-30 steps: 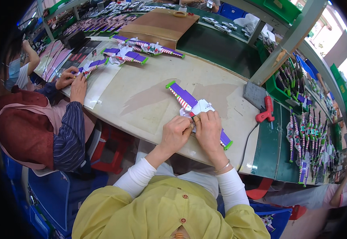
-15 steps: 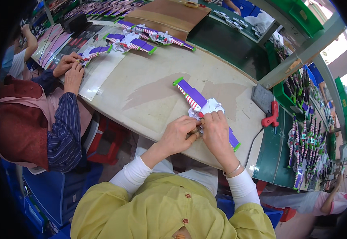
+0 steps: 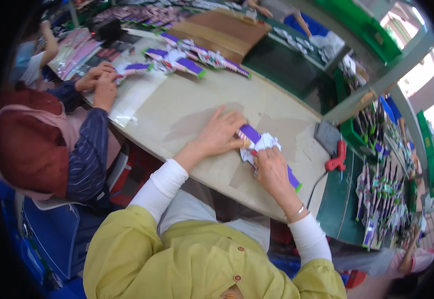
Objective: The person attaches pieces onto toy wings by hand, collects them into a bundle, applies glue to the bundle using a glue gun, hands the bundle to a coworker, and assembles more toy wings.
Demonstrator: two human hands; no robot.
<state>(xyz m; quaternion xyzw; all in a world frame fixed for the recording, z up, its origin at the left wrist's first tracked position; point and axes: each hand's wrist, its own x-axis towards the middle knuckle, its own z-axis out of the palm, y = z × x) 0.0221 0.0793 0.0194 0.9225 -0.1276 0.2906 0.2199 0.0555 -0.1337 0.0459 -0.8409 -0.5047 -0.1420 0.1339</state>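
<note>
A toy wing assembly (image 3: pixel 268 141) lies on the pale tabletop in front of me, with a white middle, purple panels, red-and-white stripes and a green tip. Over its far-left wing my left hand (image 3: pixel 221 131) is closed, covering most of that wing. My right hand (image 3: pixel 273 168) has its fingers closed at the near edge of the white middle. A small red bit shows by the right fingertips; what exactly they pinch is hidden. Past the right hand, the other purple wing sticks out to the lower right. The picture is somewhat blurred.
A red glue gun (image 3: pixel 335 155) and a grey block (image 3: pixel 327 133) are at the right. Similar wing assemblies (image 3: pixel 187 66) lie at the back, before a cardboard box (image 3: pixel 227 31). At left a co-worker's hands (image 3: pixel 103 83) handle another. More wings (image 3: pixel 382 199) are bunched far right.
My left hand has moved from the assembly's middle up and left onto the far-left wing. My right hand stays at the middle, slightly lower. The view has shifted a little.
</note>
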